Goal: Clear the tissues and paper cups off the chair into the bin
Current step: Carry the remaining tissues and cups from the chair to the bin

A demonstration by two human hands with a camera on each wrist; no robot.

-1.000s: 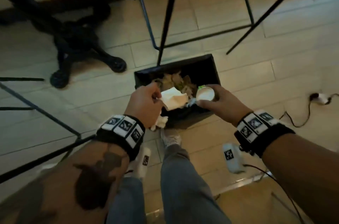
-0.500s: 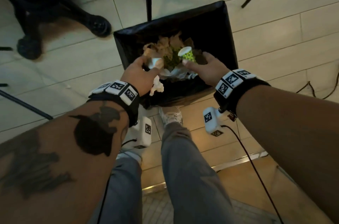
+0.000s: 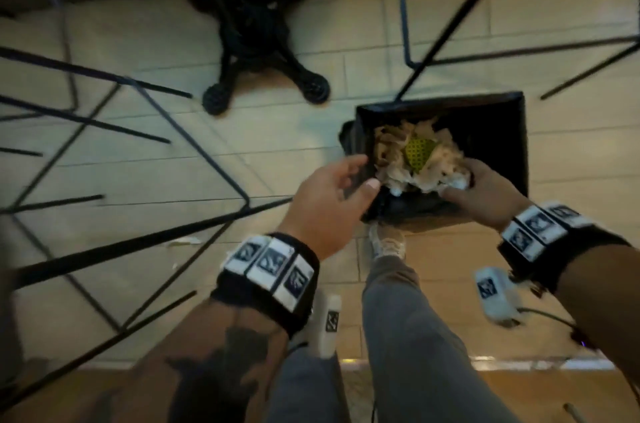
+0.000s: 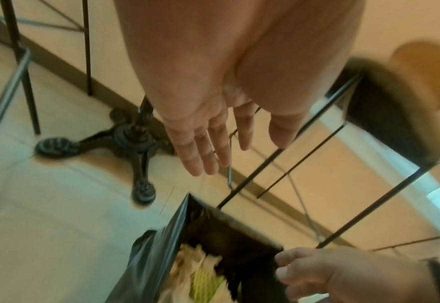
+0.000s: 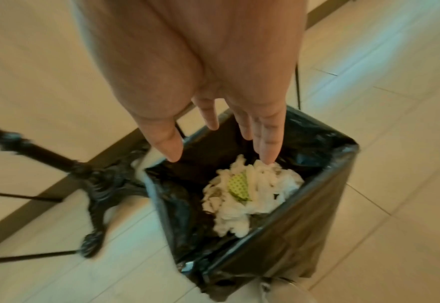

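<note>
The black-lined bin (image 3: 446,103) stands on the floor ahead of me. Crumpled white tissues (image 3: 398,163) and a green dotted paper cup (image 3: 419,152) lie inside it; the right wrist view shows the same tissues (image 5: 260,190) and cup (image 5: 239,185). My left hand (image 3: 363,173) hovers at the bin's left rim, fingers spread and holding nothing; in the left wrist view the left hand (image 4: 239,157) is flat over the floor. My right hand (image 3: 460,180) is above the bin's near right side. The right wrist view shows the right hand (image 5: 221,157) with straight fingers just over the tissues.
A black cast-iron table base (image 3: 256,52) stands behind the bin to the left. Thin black chair legs (image 3: 138,131) cross the floor on the left and behind the bin. My leg and shoe (image 3: 388,246) touch the bin's near side. A wooden seat (image 4: 421,82) is at the right.
My left hand let go of the tissue and my right hand let go of the cup; both now lie in the bin. Both hands have opened and drawn back slightly.
</note>
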